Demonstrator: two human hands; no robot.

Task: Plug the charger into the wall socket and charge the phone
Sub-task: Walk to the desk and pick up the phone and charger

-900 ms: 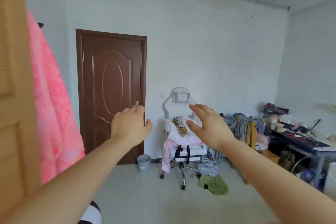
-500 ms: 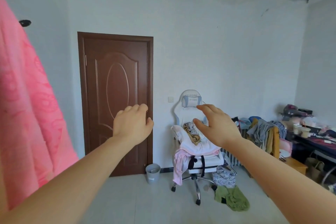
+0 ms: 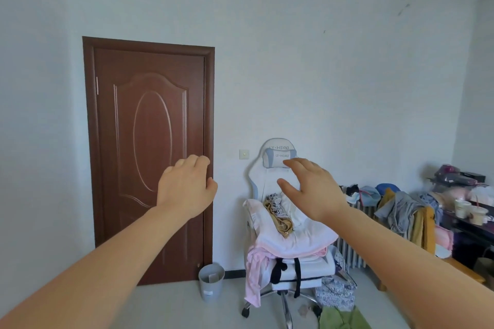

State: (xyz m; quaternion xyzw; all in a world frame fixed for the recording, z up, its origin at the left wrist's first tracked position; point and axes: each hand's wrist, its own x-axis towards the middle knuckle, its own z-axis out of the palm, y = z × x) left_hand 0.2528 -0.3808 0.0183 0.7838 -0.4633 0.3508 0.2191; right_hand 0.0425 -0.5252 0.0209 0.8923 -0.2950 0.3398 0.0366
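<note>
My left hand (image 3: pixel 184 189) is stretched out in front of me at chest height, fingers loosely curled, holding nothing. My right hand (image 3: pixel 311 189) is raised beside it, fingers spread, also with nothing in it. Both hover in the air, far from the back wall. A small white wall plate (image 3: pixel 244 154) sits on that wall between the door and the chair; whether it is a socket or a switch I cannot tell. No charger or phone shows in this view.
A shut brown door (image 3: pixel 149 157) stands at the left. A white gaming chair (image 3: pixel 280 211) piled with clothes stands ahead, a small grey bin (image 3: pixel 211 282) beside it. A radiator (image 3: pixel 350 251), clothes and a cluttered dark desk (image 3: pixel 470 219) fill the right. A green cloth (image 3: pixel 339 319) lies on the floor.
The view has moved forward and turned right: the wooden panel and the pink cloth at the left have left the frame. Both hands stay raised in front, the right fingers spread wider.
</note>
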